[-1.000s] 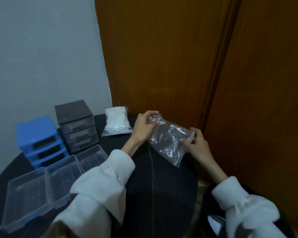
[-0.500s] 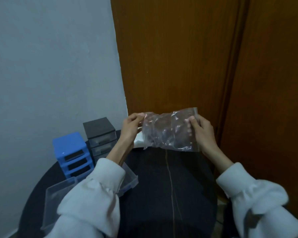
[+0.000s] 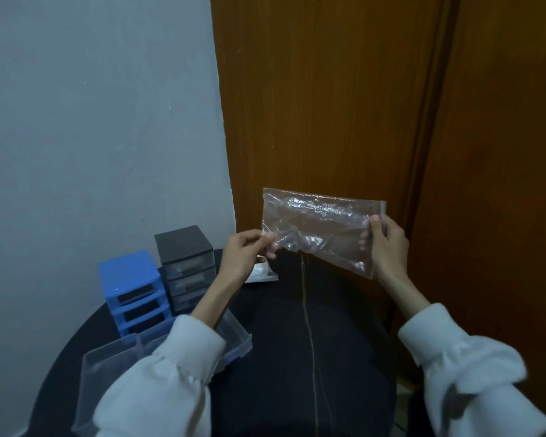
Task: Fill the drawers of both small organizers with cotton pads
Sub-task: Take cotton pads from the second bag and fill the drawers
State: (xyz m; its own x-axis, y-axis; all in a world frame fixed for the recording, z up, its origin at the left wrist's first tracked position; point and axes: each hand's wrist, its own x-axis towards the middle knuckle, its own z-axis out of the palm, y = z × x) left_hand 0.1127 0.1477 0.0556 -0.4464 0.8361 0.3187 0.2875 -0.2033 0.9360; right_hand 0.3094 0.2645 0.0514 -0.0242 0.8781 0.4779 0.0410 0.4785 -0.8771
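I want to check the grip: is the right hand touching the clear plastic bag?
Touching. The head view shows the right hand pinching the clear plastic bag at its right end, thumb in front and fingertips visible through the film.

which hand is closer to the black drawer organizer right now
Left. The left hand pinches the clear bag just right of the black organizer; the right hand grips the bag's far end, well off to the right.

Round dark table (image 3: 344, 357), grey wall (image 3: 101, 121), brown wooden door (image 3: 328, 105)
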